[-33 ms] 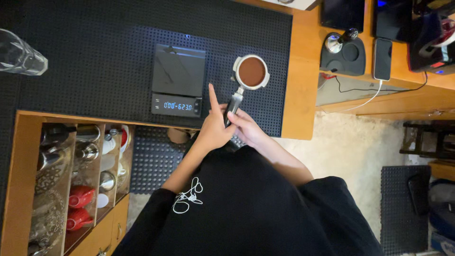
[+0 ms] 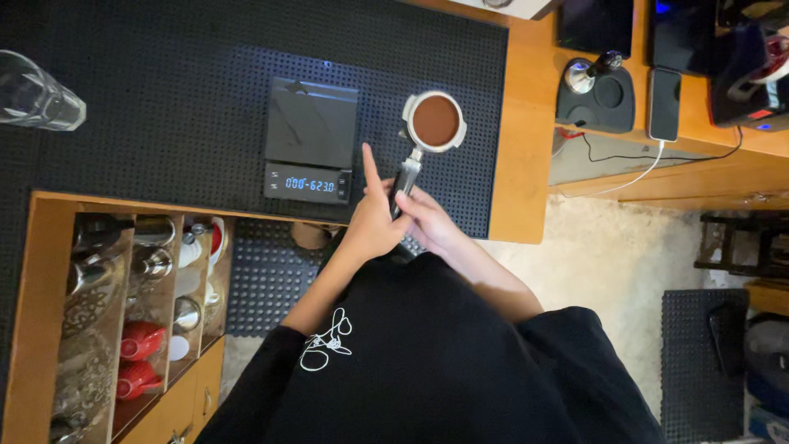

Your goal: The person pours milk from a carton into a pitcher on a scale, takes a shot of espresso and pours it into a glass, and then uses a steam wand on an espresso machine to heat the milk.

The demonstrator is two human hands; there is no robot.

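Note:
A portafilter (image 2: 434,121) filled with brown ground coffee lies on the black dotted mat (image 2: 164,123), its dark handle pointing toward me. My right hand (image 2: 429,220) grips that handle from the right. My left hand (image 2: 371,222) sits just left of the handle, thumb against it, index finger stretched out beside the right edge of the black digital scale (image 2: 311,140). The scale's display is lit and its platform is bare.
An upturned clear glass (image 2: 37,94) stands at the mat's far left. On the wooden counter to the right are a tamper on a black pad (image 2: 593,86) and a phone (image 2: 664,92) with a white cable. Shelves below hold red cups (image 2: 140,341) and metal jugs (image 2: 152,263).

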